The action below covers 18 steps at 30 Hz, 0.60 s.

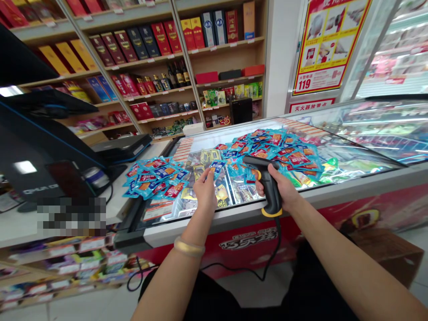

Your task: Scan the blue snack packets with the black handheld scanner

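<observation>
My right hand is wrapped round the grip of a black and yellow barcode scanner, its head pointing left over the freezer's glass top. Between the fingertips of my left hand is a small blue snack packet, held just left of the scanner head. A large heap of blue and red snack packets lies behind and to the right of the scanner. Left of my left hand sits a smaller pile of similar packets. The scanner's cable hangs down past the freezer's front.
The chest freezer has a glass lid with goods visible beneath. On the left, a counter carries a dark checkout terminal. Shelves of boxes and bottles stand behind. A brown box is on the floor at right.
</observation>
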### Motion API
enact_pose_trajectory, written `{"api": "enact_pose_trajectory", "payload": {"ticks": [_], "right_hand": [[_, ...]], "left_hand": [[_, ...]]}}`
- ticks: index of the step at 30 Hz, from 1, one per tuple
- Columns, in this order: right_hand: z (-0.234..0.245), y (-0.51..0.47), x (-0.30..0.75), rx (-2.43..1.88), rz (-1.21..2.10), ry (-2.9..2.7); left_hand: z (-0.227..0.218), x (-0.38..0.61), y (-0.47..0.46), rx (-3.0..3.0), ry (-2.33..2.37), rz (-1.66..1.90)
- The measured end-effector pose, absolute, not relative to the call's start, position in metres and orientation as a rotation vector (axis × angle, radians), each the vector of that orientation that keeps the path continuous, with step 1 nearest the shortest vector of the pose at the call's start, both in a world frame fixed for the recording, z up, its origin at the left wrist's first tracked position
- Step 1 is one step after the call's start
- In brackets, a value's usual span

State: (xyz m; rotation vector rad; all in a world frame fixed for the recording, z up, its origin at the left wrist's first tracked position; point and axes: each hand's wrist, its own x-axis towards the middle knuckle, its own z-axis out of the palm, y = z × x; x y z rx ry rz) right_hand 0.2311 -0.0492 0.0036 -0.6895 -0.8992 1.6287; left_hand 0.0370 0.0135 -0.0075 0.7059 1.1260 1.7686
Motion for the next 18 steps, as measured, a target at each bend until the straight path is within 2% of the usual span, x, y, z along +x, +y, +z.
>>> {"api": "enact_pose_trajectory", "payload": {"ticks": [10, 18], "right_hand": [[0.003, -0.050, 0.231, -0.687, 1.625, -0.920], [0.000, -0.049, 0.231, -0.699, 1.610, -0.908]], "left_hand": [[0.003, 0.040, 0.002, 0.649, 0.909, 1.552], [0.003, 0.039, 0.001, 0.666, 1.007, 1.475]]}}
